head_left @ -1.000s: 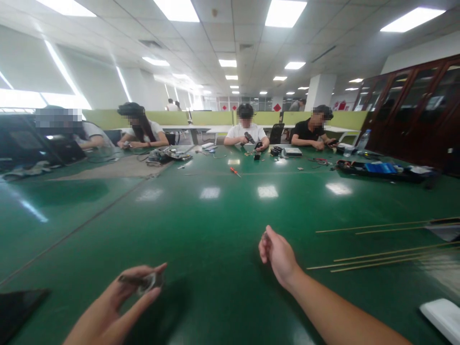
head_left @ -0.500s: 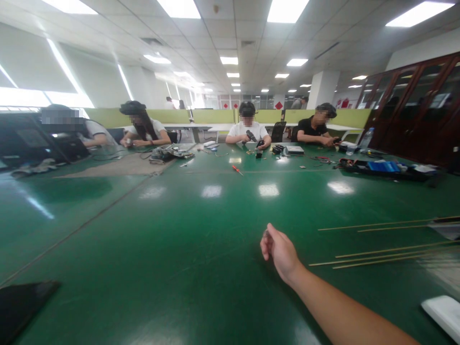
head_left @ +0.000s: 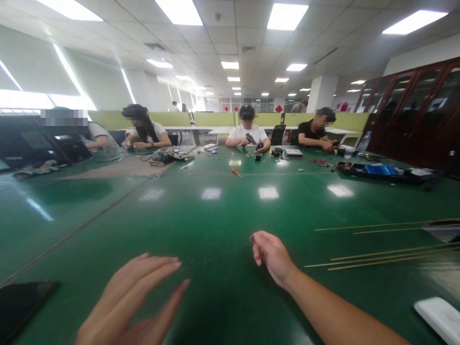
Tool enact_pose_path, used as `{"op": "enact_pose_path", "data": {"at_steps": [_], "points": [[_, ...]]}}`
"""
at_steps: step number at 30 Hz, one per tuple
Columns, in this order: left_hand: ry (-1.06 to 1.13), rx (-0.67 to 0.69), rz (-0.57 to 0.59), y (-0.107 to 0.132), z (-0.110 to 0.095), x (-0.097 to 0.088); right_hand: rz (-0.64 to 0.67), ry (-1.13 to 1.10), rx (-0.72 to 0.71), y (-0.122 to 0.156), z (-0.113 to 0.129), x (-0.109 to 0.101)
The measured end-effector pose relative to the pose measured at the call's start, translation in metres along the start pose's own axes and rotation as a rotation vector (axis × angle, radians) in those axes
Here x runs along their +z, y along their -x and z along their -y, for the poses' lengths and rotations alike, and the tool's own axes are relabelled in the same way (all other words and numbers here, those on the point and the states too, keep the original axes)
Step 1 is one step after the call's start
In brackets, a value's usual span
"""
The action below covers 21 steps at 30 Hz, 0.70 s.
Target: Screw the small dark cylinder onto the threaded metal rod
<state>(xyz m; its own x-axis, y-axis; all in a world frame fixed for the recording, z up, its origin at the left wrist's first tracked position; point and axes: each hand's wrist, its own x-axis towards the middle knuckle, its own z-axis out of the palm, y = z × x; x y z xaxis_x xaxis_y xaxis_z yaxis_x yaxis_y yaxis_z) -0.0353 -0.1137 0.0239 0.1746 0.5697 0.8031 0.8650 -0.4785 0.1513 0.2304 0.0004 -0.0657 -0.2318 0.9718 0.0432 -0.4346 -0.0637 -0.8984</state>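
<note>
My left hand [head_left: 138,299] has come over the green table [head_left: 212,230] at the lower left. Its fingers are stretched out with the thumb held apart, and nothing is in it. To its right, my right hand [head_left: 272,256] is closed, with fingers curled and the thumb against the index finger. A tiny dark spot shows at the fingertips; whatever is pinched there is too small to name. Several thin tan sticks [head_left: 381,252] lie to the right of this hand, apart from it.
A white rounded object [head_left: 438,318] sits at the lower right, a dark flat object [head_left: 27,304] at the lower left. Farther back lie a red-handled screwdriver [head_left: 235,171] and a black tray [head_left: 381,175] with blue items. Several people sit working along the far side.
My left hand has entered from the bottom edge, fingers extended. My right hand has shifted slightly left and turned, its fingertips now pointing more to the left.
</note>
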Motion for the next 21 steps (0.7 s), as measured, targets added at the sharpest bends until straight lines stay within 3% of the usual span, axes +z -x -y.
{"op": "enact_pose_path", "data": {"at_steps": [2,6,8,11,14,17,21], "points": [[0.087,0.019,0.108,-0.02,-0.023,0.026,0.053,-0.025,0.025,0.002,0.0,0.002],[0.431,-0.193,0.386,-0.046,-0.051,0.082,0.214,-0.141,0.123,0.004,0.002,0.005],[0.615,-0.283,0.448,-0.049,-0.055,0.104,0.242,-0.198,0.17,0.005,0.003,0.006],[0.794,-0.345,0.439,-0.047,-0.056,0.123,0.232,-0.268,0.195,0.005,0.003,0.006],[0.876,-0.382,0.411,-0.044,-0.059,0.126,0.262,-0.303,0.183,0.006,0.003,0.006],[0.863,-0.365,0.382,-0.042,-0.058,0.116,0.322,-0.296,0.183,0.008,0.003,0.006],[0.604,-0.352,0.297,-0.028,-0.038,0.073,0.379,-0.242,0.197,0.007,0.003,0.003]]}}
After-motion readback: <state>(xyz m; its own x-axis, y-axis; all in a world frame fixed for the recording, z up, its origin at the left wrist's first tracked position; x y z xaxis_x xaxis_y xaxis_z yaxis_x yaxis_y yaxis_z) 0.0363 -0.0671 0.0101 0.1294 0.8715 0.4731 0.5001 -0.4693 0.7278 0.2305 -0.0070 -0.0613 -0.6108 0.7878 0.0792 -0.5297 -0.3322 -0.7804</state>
